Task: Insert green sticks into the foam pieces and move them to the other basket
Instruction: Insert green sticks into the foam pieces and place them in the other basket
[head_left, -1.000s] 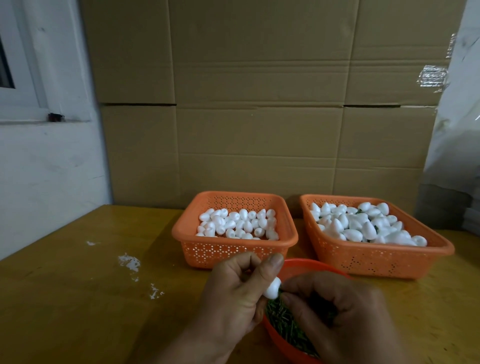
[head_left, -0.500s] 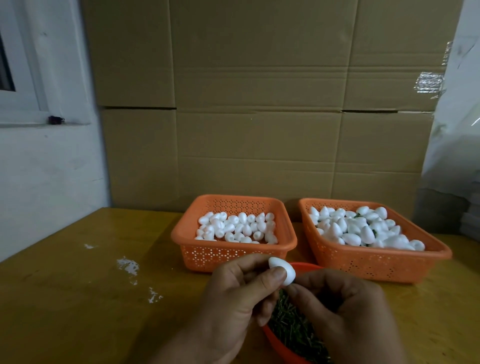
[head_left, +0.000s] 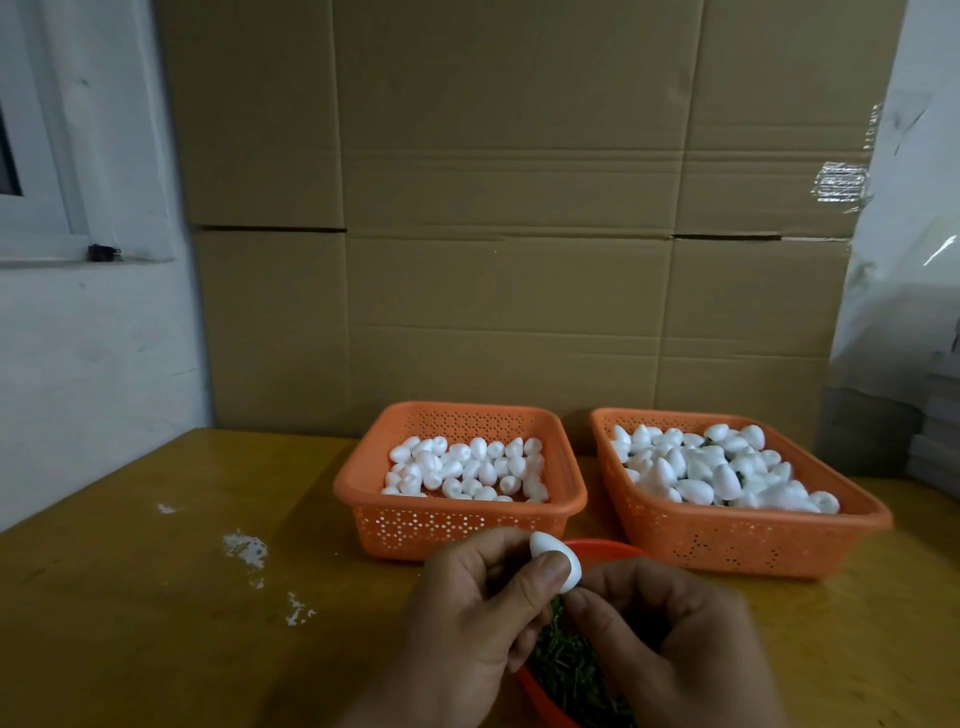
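Over a red bowl of green sticks (head_left: 563, 670), the left hand (head_left: 467, 618) pinches one white foam piece (head_left: 557, 558) between thumb and fingers; the right hand (head_left: 670, 644) has its fingers curled at its base, any stick hidden. The left basket (head_left: 457, 525) holds plain pieces; the fuller right basket (head_left: 737, 540) shows green among its pieces, so work seems well underway.

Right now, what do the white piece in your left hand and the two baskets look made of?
White piece: probably foam, matte and smooth, no gloss. Left basket and right basket: apparently molded orange plastic, slightly shiny, walls pierced with tiny holes.
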